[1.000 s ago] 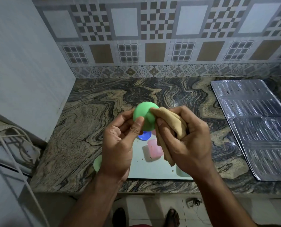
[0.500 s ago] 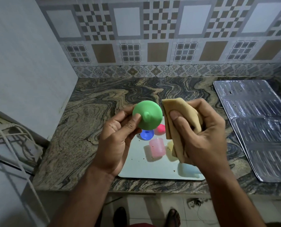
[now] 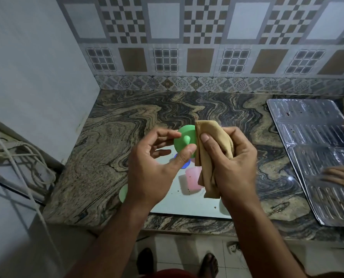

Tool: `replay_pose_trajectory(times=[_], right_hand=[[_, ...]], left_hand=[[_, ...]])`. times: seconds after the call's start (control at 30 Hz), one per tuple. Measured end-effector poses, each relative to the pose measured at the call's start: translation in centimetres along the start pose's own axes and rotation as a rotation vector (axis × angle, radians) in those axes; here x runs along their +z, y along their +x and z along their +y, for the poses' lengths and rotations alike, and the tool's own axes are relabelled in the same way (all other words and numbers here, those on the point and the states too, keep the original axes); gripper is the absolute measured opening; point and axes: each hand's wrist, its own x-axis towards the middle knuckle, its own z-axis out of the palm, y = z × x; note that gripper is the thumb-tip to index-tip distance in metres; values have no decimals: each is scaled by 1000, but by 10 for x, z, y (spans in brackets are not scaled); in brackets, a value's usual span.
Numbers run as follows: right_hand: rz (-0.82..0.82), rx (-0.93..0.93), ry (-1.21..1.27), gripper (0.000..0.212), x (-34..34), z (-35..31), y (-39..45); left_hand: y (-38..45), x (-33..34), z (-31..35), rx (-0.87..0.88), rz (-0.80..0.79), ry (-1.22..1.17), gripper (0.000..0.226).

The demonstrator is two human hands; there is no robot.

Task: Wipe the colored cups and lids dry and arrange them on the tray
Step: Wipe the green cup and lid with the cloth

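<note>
I see the left hand (image 3: pixel 151 169) pinching a green lid (image 3: pixel 184 140) by its rim above the white tray (image 3: pixel 187 207). The right hand (image 3: pixel 230 167) grips a folded tan cloth (image 3: pixel 209 141) touching the lid's edge. A pink cup (image 3: pixel 193 178) stands on the tray below.

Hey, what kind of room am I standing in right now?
Most likely a home kitchen: a marble-patterned stone countertop in a corner, a patterned tile backsplash behind it, and a ribbed metal draining sheet on the right. Your left hand holds a green lid over it.
</note>
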Motion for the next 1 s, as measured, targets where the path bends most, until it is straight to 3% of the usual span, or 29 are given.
replay_pose_trajectory(times=[0.1, 0.27, 0.4, 0.47, 0.57, 0.73, 0.83, 0.9, 1.0], right_hand=[[-40, 6, 67, 14, 1, -9, -6], [26, -7, 68, 22, -5, -16, -9], [-16, -133, -113, 16, -2, -13, -6], [-59, -204, -179, 20, -2, -14, -6], [-131, -279, -348, 15, 0, -11, -5], [-197, -340, -606, 19, 4, -6, -4], [-275, -161, -476, 13, 5, -4, -5], [-251, -62, -331, 13, 5, 2, -6], [-198, 11, -268, 12, 4, 12, -6]], left_hand=[[-1, 2, -4, -43, 0, -37, 19], [0, 3, 1, -607, -159, -930, 33], [-2, -12, -5, -681, -194, -1203, 39], [-2, -11, -8, -667, -222, -1213, 33], [-3, -8, -15, -675, -188, -1182, 51], [-3, -7, -9, -631, -129, -1027, 31], [-2, -14, -4, -503, -141, -893, 42], [-1, -22, -12, -440, -102, -791, 24], [-1, -42, -29, -305, -10, -412, 13]])
